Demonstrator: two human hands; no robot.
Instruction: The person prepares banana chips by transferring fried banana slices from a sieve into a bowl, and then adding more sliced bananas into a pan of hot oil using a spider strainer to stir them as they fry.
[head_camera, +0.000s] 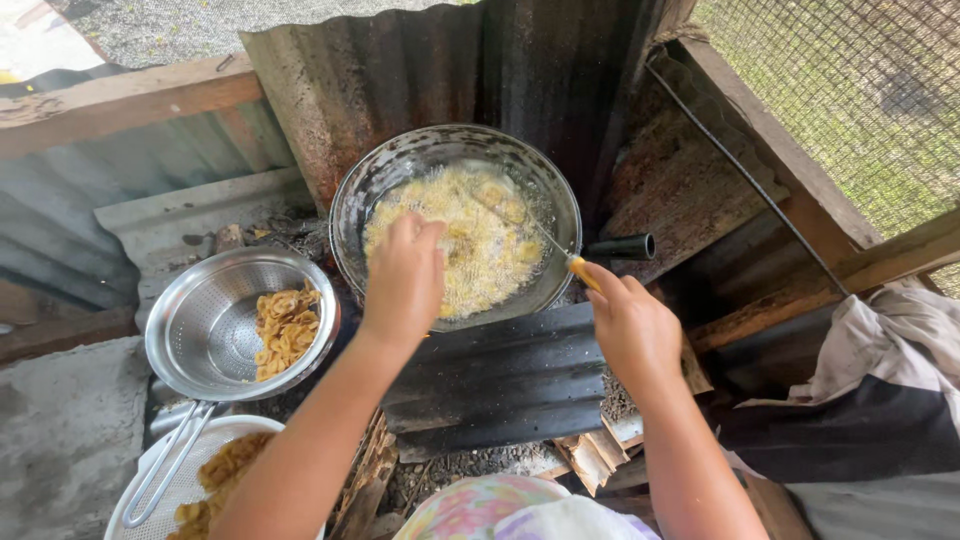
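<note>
A big round metal frying pan (455, 225) sits in the middle, full of hot bubbling oil. Pale yellow pieces of food (470, 235) float in the foam. The pan has a dark handle (620, 246) that sticks out to the right side.

The left hand (403, 278) hangs right over the pan, above the foamy oil. Its fingers are curled down and bunched together. I cannot tell if it pinches anything. The right hand (632, 325) is at the right edge of the pan, just below the dark handle. It is closed on the yellow handle of a thin metal tool (560, 250), and the tool's long thin end reaches into the oil.

The pan rests on a rough fire place with a dark bent metal sheet (500, 380) in front of it. Sticks of firewood (590, 455) lie under the sheet. Rusty wavy metal walls (400, 70) stand behind the pan. Wire mesh (860, 90) is at the top right, with grass beyond it.

To the left sits a shiny metal strainer (215, 325) with golden fried chips (286, 330) inside. Below it is a white bowl (170, 490) with more fried chips. A cloth (880, 350) lies at the right.
</note>
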